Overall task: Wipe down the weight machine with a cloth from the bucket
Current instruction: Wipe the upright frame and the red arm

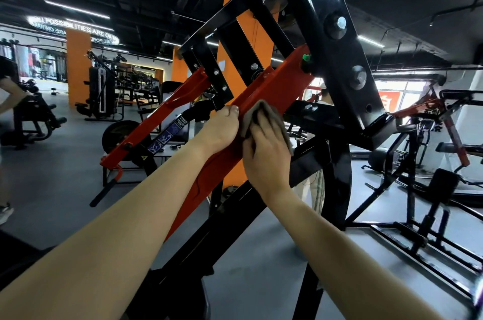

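The weight machine fills the middle of the view: a slanted red lever arm [282, 76] bolted to a black frame [337, 39]. My right hand [264, 152] presses a grey-brown cloth [264, 110] flat against the red arm, its fingers spread over the cloth. Just left of the cloth, my left hand [219, 128] grips the same red arm, thumb on top and fingers wrapped round the far side. No bucket is in view.
A black curved upright [337, 175] and base rails [407, 236] of the machine stand to the right. A second red arm with a weight plate [117, 134] lies to the left. Other gym machines [102, 92] and a person [5, 100] are at the far left.
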`<state>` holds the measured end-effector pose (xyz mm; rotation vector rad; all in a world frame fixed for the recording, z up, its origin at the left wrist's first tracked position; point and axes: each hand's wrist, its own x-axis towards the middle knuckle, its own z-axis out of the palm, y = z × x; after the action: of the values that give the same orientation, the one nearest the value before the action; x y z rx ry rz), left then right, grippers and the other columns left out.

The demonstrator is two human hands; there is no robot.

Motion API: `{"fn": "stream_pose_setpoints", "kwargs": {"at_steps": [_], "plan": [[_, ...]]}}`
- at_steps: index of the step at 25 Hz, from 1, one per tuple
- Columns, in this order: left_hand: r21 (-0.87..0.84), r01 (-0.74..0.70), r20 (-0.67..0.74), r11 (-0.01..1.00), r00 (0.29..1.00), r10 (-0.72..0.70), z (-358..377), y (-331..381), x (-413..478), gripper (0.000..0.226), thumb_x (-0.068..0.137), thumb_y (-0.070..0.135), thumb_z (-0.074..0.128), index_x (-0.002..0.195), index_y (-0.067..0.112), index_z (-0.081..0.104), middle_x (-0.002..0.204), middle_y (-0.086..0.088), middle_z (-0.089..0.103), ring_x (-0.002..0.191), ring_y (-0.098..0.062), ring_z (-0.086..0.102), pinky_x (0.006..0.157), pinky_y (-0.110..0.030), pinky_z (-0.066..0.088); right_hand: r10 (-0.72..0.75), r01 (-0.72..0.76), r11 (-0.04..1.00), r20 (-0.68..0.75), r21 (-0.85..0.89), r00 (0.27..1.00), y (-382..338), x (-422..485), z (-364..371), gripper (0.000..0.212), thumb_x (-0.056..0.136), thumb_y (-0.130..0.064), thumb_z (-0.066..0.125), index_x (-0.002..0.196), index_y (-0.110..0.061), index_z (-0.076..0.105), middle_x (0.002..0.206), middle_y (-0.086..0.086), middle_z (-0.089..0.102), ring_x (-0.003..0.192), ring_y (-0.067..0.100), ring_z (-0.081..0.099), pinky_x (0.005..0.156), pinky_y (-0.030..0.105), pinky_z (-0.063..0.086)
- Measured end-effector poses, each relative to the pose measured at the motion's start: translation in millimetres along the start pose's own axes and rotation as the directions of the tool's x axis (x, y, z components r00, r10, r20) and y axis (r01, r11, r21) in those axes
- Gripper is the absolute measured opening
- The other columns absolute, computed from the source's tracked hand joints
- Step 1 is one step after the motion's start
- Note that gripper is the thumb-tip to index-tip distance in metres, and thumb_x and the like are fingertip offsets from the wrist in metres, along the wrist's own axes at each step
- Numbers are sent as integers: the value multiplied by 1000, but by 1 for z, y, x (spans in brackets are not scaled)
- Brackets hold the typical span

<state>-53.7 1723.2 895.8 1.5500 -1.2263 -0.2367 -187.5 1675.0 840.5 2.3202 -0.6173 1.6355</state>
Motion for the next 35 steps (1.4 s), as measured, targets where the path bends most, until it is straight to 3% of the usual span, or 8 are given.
{"fn": "stream_pose_setpoints", "kwargs": {"at_steps": [3,8,12,18,23,26,30,35], "plan": [[9,18,2,1000,1000,-18,-1,1,-1,50,110,47,24,151,25,43,153,-8,44,144,-30,37,120,-52,28,-136,140,987,53,-80,989,16,6,-10,34,101,-17,48,125,-8,69,149,10,56,146,25,43,123,39,32],[6,15,-9,1000,1000,-15,-2,3,-3,46,110,46,26,142,24,52,140,-5,55,132,-27,47,116,-50,33,214,-214,975,0,57,977,15,28,-10,43,104,-19,42,143,-10,56,160,5,43,153,22,31,125,40,29],[-46,-9,-12,999,1000,9,-4,2,-2,39,110,35,31,135,20,57,136,-6,57,127,-26,51,113,-49,38,-80,82,996,52,-30,995,3,18,-6,44,102,-19,47,143,-9,57,157,9,47,151,25,34,126,39,25],[-119,5,-60,993,998,-12,-8,-1,0,44,110,32,28,147,15,46,143,-10,52,130,-31,50,108,-52,43,-116,136,976,124,-170,985,-5,60,1,48,105,-30,33,141,-13,59,151,4,53,146,23,38,123,39,29],[-278,118,-45,953,990,-136,-15,-4,4,80,88,70,24,152,25,42,155,-8,43,142,-30,42,117,-53,33,-221,283,931,262,-229,940,23,83,-17,45,107,-34,32,138,-17,60,148,-2,53,144,18,38,119,36,32],[-459,176,-46,871,974,-221,-18,-8,7,72,92,71,29,127,18,62,127,-8,66,117,-27,63,101,-44,50,-77,116,965,170,-234,982,19,94,-11,46,105,-34,28,126,-17,66,143,-3,56,142,17,38,121,38,32],[-560,164,-117,812,955,-274,-32,-12,6,38,107,40,34,93,16,61,98,-14,70,86,-27,64,77,-38,48,-223,252,962,236,-101,946,6,59,-3,44,103,-33,33,124,-16,67,136,-2,60,136,18,44,117,40,36],[-550,124,-177,826,949,-260,-51,-22,-9,40,111,38,29,108,12,59,98,-12,77,85,-27,69,79,-36,50,-68,99,965,135,-243,989,-18,78,3,43,98,-34,34,96,-15,73,110,-3,71,115,18,54,96,39,48]]}}
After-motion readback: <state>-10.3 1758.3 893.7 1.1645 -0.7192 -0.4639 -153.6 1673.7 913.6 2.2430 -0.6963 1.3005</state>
